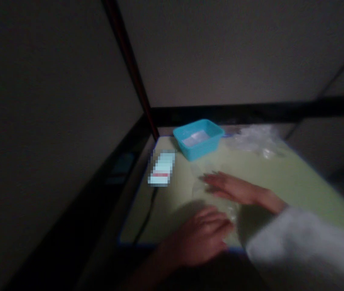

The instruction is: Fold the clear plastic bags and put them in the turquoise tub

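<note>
Left hand [206,232] and right hand [232,187], both open, are over apparently clear plastic [231,211], long axis unclear.

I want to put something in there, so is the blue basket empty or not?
Not empty: through the open top of the blue basket, something flat and whitish shows inside.

One view, head-worn. Faced forward and down from above the near edge of a green table [281,178], dark walls beyond.
</note>
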Motion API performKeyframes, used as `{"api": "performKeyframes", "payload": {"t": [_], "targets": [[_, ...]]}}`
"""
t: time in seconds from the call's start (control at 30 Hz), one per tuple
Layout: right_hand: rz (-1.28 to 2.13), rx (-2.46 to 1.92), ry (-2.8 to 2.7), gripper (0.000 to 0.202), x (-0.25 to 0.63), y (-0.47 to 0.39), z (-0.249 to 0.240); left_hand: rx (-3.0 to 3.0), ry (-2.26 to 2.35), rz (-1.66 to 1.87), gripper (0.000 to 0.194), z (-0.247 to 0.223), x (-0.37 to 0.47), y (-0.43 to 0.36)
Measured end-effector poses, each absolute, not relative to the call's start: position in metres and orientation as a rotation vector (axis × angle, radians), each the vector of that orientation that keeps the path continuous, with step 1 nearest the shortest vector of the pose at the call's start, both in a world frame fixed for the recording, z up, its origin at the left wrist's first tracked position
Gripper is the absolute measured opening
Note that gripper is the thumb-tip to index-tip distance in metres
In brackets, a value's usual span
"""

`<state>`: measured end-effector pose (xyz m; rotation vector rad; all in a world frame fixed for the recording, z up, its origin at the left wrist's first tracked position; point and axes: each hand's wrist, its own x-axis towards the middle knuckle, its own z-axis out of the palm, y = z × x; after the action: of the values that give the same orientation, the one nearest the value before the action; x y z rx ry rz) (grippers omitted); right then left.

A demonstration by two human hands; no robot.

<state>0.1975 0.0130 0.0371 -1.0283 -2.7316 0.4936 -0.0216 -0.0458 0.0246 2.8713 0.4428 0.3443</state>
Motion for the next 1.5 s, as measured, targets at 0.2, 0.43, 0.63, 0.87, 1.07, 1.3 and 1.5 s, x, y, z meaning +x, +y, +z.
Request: {"api": "performKeyframes", "payload": {"t": [0.2,0.43,0.63,0.87,1.07,1.3,1.5], "targets": [[0.311,-1.192,-2.671,0.071,0.222,-0.015,0.010,2.903,0.901,0.294,0.060,0.011,-0.029,0.022],[0.227,-1.167,-2.715,0.079,0.229,-0.023,-0.020,2.917,0.923,0.201,0.068,-0.016,-0.029,0.037],[0.272,-1.155,-2.700,0.079,0.229,-0.025,-0.011,2.907,0.872,0.223,0.067,-0.005,-0.032,0.031],[0.364,-1.088,-2.736,0.079,0.227,-0.041,-0.003,2.972,0.609,0.202,0.065,-0.005,-0.013,0.036],[0.516,-1.027,-2.788,0.081,0.232,-0.054,0.000,2.955,0.596,0.153,0.064,-0.010,-0.013,0.047],[0.584,-0.938,-2.806,0.080,0.224,-0.056,0.005,2.992,0.663,0.103,0.057,-0.009,0.005,0.103],[0.634,-0.882,-2.804,0.082,0.205,-0.052,0.017,3.020,0.617,0.114,0.056,-0.026,0.005,0.111]]}}
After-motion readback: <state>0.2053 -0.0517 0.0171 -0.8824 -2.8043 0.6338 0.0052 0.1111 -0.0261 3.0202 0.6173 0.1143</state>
